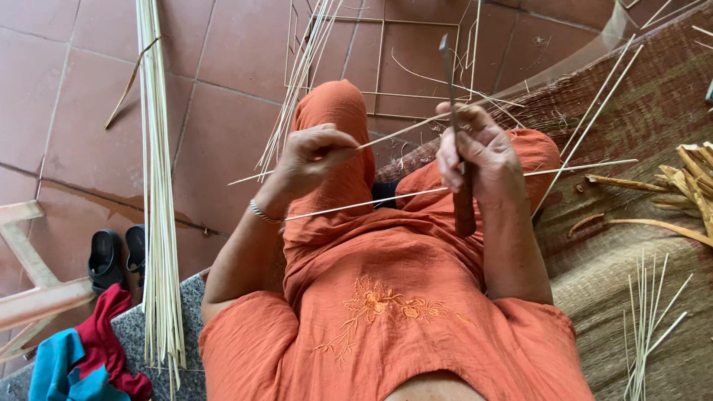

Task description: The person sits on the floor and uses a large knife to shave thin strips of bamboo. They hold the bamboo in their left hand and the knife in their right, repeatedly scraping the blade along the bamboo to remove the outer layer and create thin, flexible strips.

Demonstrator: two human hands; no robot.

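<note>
Head view: splitting a bamboo strip over the lap.
Right hand (475, 160) fisted on upright knife (454, 134); left hand (312, 160) pinches strip (401, 130), which runs left-right, crossing the blade by the right hand.

red tiled floor (67, 111), woven mat (631, 245)

Your orange clothes (386, 312), terracotta floor tiles (67, 96)
Pale bamboo strips (157, 186), brown woven mat (631, 245), embroidery perhaps floral.
</note>
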